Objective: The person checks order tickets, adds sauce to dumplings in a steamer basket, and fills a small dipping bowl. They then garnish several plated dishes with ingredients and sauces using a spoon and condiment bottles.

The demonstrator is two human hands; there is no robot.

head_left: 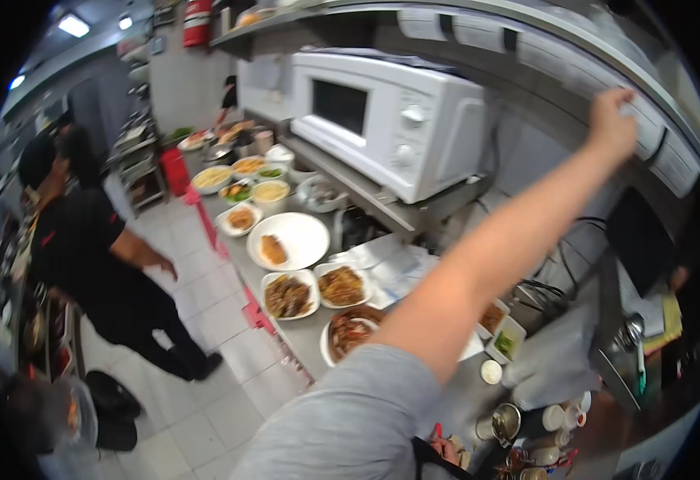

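Head view: left hand (612, 126) is up at the row of paper slips (675, 165) hung along the edge of the overhead shelf (350, 14), fingers curled in at a slip, can't tell if they pinch it or only touch. Right hand (448, 450) is low at the bottom edge, mostly cut off, next to a small red object (438, 430); can't tell its grip. Below the raised arm are the white microwave (390, 120) and filled dishes on the counter, large white plate (306, 236) included; co-worker in black (86, 240) stands left.
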